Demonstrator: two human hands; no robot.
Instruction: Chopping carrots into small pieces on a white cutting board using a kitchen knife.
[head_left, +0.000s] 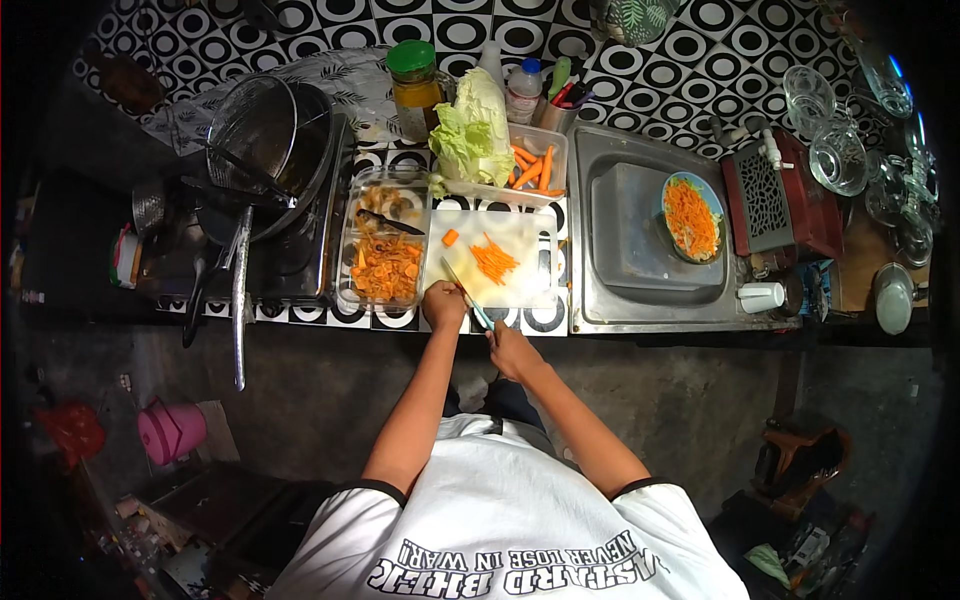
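My right hand (515, 352) is closed around the light blue handle of a kitchen knife (481, 312), whose blade points up and left over the front of a white cutting board (525, 295). Close beside the blade, at the board's left front corner, is my left hand (444, 304) with its fingers curled; whether it holds anything is hidden. On the board lie a pile of thin carrot sticks (493, 260) and a short carrot piece (450, 238). Left of the board, a clear plastic container (349, 259) holds carrot scraps (385, 268) and a black-handled tool (390, 222).
Behind the board, a plastic tub (559, 161) holds whole carrots (534, 171), with napa cabbage (476, 135) at its left. A bowl of shredded carrot (691, 220) stands in the steel sink (581, 304). Pans (311, 161) sit on the stove at left, one handle (239, 315) overhanging the edge.
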